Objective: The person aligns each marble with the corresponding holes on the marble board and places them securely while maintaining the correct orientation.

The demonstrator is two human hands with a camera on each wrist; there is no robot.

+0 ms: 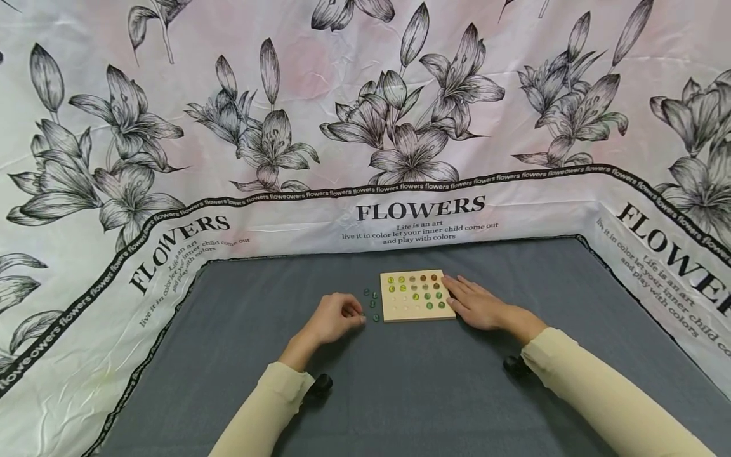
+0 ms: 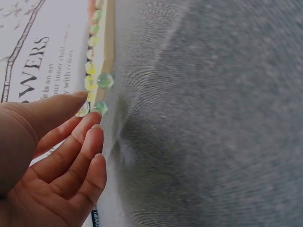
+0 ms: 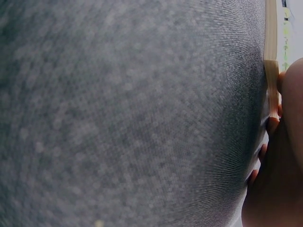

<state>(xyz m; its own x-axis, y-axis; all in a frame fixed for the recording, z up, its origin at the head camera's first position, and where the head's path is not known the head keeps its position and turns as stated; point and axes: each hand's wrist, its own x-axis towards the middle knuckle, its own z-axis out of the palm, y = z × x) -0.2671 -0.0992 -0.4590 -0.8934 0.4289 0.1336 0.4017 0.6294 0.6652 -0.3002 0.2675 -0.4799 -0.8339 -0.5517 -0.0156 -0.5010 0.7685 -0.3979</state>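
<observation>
A light wooden board (image 1: 405, 312) with rows of small hollows lies on the grey cloth. Yellow, brown and green glass marbles fill many of its hollows; several at the front left hold none. Left of the board, my left hand (image 1: 337, 317) pinches a clear greenish marble (image 2: 82, 110) between thumb and forefinger. Loose green marbles (image 1: 372, 304) lie between that hand and the board. My right hand (image 1: 480, 306) rests at the board's right edge, its fingers extended and touching the wood. In the right wrist view, the board's side (image 3: 271, 85) shows beside the fingers.
Grey cloth (image 1: 400, 393) covers the table. A white sheet (image 1: 297, 228) printed with flowers and lettering rises behind and at both sides. Dark wrist devices (image 1: 321, 384) sit under the cream sleeves (image 1: 268, 406).
</observation>
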